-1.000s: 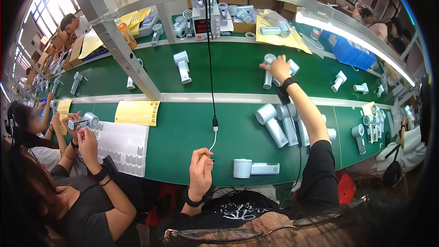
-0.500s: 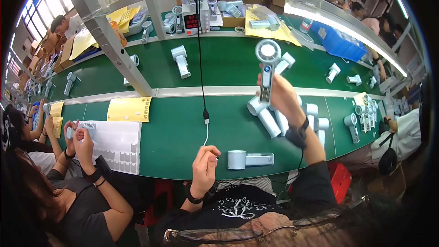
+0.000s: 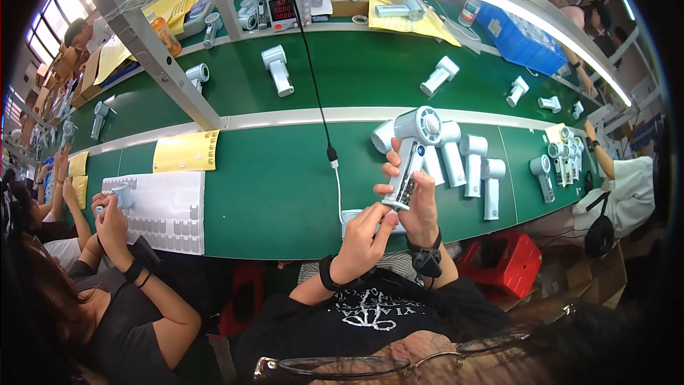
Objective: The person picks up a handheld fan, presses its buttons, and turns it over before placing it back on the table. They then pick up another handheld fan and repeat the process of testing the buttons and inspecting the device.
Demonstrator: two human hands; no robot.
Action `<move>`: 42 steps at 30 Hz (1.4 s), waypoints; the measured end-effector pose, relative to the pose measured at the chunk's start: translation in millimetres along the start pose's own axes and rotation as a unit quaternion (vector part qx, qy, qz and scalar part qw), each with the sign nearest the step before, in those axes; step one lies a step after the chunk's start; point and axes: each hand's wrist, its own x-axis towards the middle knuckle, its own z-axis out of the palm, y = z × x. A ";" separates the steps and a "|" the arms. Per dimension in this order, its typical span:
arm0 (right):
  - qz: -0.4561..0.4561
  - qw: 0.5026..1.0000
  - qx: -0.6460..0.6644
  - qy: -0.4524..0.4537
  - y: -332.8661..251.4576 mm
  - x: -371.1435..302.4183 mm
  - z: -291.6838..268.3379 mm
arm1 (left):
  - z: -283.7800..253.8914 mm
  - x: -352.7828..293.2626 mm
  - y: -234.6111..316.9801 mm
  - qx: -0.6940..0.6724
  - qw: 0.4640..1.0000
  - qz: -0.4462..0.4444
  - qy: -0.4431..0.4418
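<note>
Above the near edge of the desk [image 3: 263, 210], my right hand [image 3: 425, 208] grips the fan [image 3: 408, 164], and my left hand [image 3: 365, 244] is pinched at its lower end, seemingly on the cable [image 3: 338, 189], whose tip is hidden. A steady fan and a straight, untwisting left hand suit this best.

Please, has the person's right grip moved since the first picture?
Yes. The right grip has come nearer, from beyond the metal rail to its near side.
</note>
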 end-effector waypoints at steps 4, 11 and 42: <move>-0.017 0.999 0.002 0.036 10.1 -5.6 1.7 | 5.2 -2.5 -2.8 0.012 0.999 -0.015 0.046; -0.090 0.984 -0.139 0.064 15.7 -12.7 -4.5 | 2.2 -5.9 3.0 0.050 0.996 -0.045 0.053; -0.023 0.680 -0.712 -0.171 -37.8 -24.7 -31.0 | -34.9 -19.6 -8.7 -0.111 0.987 -0.092 0.068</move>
